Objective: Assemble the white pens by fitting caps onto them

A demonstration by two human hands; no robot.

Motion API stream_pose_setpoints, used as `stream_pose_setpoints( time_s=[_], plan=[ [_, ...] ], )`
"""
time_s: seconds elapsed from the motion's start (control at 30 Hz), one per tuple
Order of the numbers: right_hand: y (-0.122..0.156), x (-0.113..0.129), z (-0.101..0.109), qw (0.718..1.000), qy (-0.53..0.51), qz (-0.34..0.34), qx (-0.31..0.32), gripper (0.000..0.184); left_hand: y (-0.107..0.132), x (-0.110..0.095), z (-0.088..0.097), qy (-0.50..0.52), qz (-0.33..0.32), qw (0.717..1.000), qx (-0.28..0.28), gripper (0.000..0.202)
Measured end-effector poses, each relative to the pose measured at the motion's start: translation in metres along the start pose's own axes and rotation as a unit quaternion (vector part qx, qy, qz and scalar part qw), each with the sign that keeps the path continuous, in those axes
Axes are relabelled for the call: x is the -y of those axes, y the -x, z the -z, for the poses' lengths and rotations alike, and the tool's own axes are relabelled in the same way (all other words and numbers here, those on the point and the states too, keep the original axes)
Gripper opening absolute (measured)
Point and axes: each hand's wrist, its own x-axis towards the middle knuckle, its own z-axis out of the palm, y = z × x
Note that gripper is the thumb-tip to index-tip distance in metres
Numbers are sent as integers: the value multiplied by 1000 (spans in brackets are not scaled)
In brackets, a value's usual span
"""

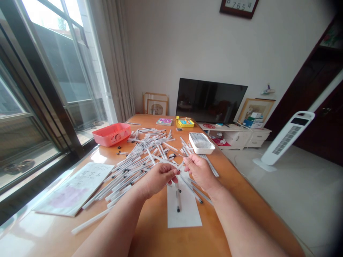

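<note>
My left hand is closed in a pinch on a whitish, translucent pen barrel, which spans the small gap to my right hand. The right fingers are pinched too, and a thin dark rod, like a pen refill, sticks out to the left from their tips. My fingers hide the ends of both pieces. Below the hands lies a white sheet of paper with a black-ended pen on it. A large heap of translucent pen barrels, several with black ends, spreads beyond my left hand.
A white tub of grey-looking sticks stands behind my right hand. Back left is a red plastic basket, with a notebook nearer me. At the far end lie a yellow box and a pink booklet. The table's right edge slopes away.
</note>
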Motion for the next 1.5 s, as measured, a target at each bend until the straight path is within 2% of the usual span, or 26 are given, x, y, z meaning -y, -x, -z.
stream_pose_setpoints(
  time_s=[0.2,0.33,0.43,0.57,0.8,1.0,1.17,1.37,1.5],
  plan=[
    [1,3,-2,1000,-12,4,6,39,-3,-1,-1,-46,-26,998,-24,36],
    [-1,2,-1,998,-55,-16,13,40,-4,1,1,11,-26,999,-46,36],
    [-7,-7,4,999,-44,-19,-12,37,-7,4,8,83,-23,989,-124,36],
    [-15,-27,8,998,30,-26,-49,28,-9,8,20,143,-8,962,-232,37],
    [-18,-44,13,987,141,6,-76,23,-13,19,37,225,8,918,-327,37],
    [-16,-42,14,969,231,10,-86,19,-18,29,48,303,8,888,-345,31],
    [-13,-30,3,942,328,-5,-63,20,-22,33,52,328,12,873,-361,21],
    [-13,0,-15,884,465,-24,30,14,-21,31,49,357,20,864,-355,17],
    [-24,8,-26,854,515,-55,49,17,-20,29,47,365,22,861,-354,19]
  ],
)
